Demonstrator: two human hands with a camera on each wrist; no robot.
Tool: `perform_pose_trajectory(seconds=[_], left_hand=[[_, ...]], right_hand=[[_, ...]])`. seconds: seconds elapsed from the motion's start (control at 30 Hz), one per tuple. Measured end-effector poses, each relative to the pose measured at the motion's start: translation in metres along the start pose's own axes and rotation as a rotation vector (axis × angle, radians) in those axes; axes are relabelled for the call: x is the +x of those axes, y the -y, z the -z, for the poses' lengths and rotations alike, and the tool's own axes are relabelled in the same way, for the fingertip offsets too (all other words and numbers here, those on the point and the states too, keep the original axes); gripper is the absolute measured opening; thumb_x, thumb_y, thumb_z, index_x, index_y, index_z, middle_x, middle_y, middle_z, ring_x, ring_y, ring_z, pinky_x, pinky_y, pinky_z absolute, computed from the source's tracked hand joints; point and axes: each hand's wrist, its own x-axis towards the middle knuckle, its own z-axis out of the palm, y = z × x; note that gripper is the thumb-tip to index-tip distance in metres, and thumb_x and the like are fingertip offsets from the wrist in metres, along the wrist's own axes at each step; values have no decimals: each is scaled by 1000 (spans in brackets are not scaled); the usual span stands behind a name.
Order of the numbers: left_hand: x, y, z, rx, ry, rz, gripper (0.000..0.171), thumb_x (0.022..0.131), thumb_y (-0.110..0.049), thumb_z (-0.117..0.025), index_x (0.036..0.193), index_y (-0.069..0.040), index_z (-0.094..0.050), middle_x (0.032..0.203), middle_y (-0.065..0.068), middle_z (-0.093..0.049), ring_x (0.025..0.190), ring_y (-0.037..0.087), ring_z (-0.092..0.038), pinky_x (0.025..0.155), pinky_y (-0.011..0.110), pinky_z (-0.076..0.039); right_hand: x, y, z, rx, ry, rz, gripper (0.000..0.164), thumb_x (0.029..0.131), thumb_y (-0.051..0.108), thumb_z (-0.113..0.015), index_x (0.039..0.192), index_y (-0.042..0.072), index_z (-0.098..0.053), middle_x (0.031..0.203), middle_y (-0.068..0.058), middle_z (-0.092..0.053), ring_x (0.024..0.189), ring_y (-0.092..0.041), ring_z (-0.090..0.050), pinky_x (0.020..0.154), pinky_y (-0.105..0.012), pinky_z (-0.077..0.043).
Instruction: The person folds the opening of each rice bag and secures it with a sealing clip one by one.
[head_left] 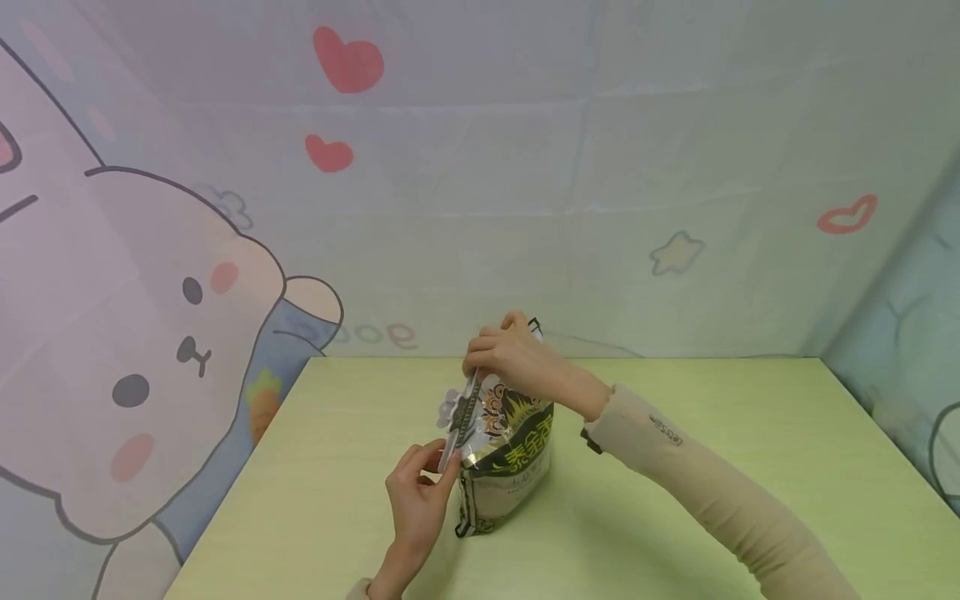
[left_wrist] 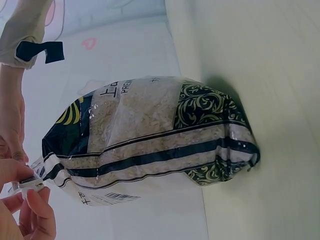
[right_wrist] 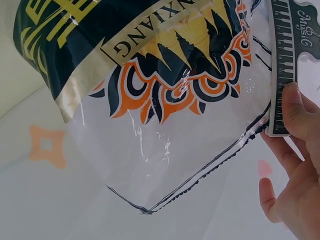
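A bag of rice [head_left: 510, 479] stands on the table, its clear lower part full of grains [left_wrist: 145, 110] and its upper part [right_wrist: 175, 95] slack and printed in orange and black. Along the bag's top lies a white bag clip [head_left: 467, 408] with piano keys and the word Music [right_wrist: 284, 60] on it. My left hand [head_left: 420, 492] pinches the clip's near end between thumb and fingers. At the far end my right hand [head_left: 517, 358] holds the clip, thumb on the piano-key face. The right wrist view shows the bag's zigzag top edge beside the clip.
The pale yellow-green table [head_left: 315, 517] carries the bag near its middle. Right behind its back edge hangs a printed cloth [head_left: 487, 208] with hearts and a cartoon animal. My right forearm sleeve [head_left: 697, 475] reaches across the table's right side.
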Motion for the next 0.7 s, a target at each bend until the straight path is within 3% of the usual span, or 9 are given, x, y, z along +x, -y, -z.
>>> perform_pose_trajectory(seconds=[0.1,0.2,0.7], left_hand=[[-3,12,-1,-21,2,10,14,70,1,-71,83,-5,-69,65,4,-59,57,3,-52,39,13,-40],[-3,13,0,-40,10,26,14,71,-1,-71,83,-7,-69,67,4,-61,58,2,-53,40,14,-41],[-4,7,6,-10,14,35,17,67,-1,-74,81,-8,-69,70,3,-63,55,7,-54,41,16,-40]], right_hand=[[-2,1,-1,-9,-3,13,12,77,26,-64,88,27,-66,88,13,-64,79,-7,-53,73,-36,-28],[-4,2,0,-8,-11,15,14,77,26,-65,90,27,-66,92,12,-64,83,-7,-54,74,-36,-28],[-14,2,0,-5,-77,26,22,78,22,-66,101,23,-65,105,6,-63,96,-10,-56,77,-37,-32]])
